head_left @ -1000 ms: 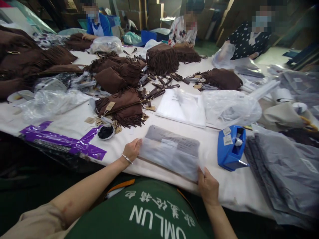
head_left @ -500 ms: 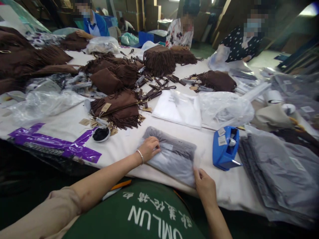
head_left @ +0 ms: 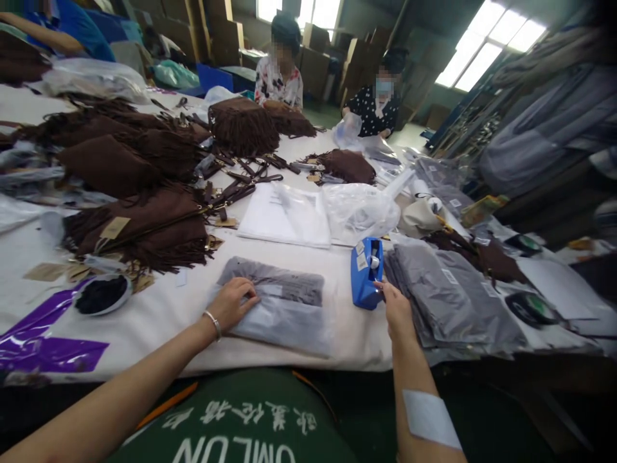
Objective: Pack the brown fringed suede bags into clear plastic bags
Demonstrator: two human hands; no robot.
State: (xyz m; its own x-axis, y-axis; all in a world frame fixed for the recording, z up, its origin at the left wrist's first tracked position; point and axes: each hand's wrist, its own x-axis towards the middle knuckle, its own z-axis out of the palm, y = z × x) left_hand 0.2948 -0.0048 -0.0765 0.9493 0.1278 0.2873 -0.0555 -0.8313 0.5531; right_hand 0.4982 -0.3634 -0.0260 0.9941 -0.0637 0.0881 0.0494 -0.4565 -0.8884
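Observation:
A grey plastic bag (head_left: 284,325) with a dark fringed item inside lies flat on the white-covered table before me. My left hand (head_left: 232,304) rests on its left part, fingers loosely bent and not closed round it. Off to the right, my right hand (head_left: 394,305) has its thumb and fingertips pinched at the front edge of a blue tape dispenser (head_left: 364,280). The clear tape between those fingertips is hardly visible. Just right of the dispenser lies a stack of grey bagged items (head_left: 448,296).
Brown fringed bags (head_left: 144,225) with paper tags pile up at left, near a small white bowl (head_left: 103,294) of black bits. White plastic sheets (head_left: 286,215) lie beyond my bag. Purple tape (head_left: 58,347) marks the left table edge. Several people work across the table.
My right hand has left the bag's right edge and moved to the tape dispenser. My left hand stays on the bag. The view has swung right.

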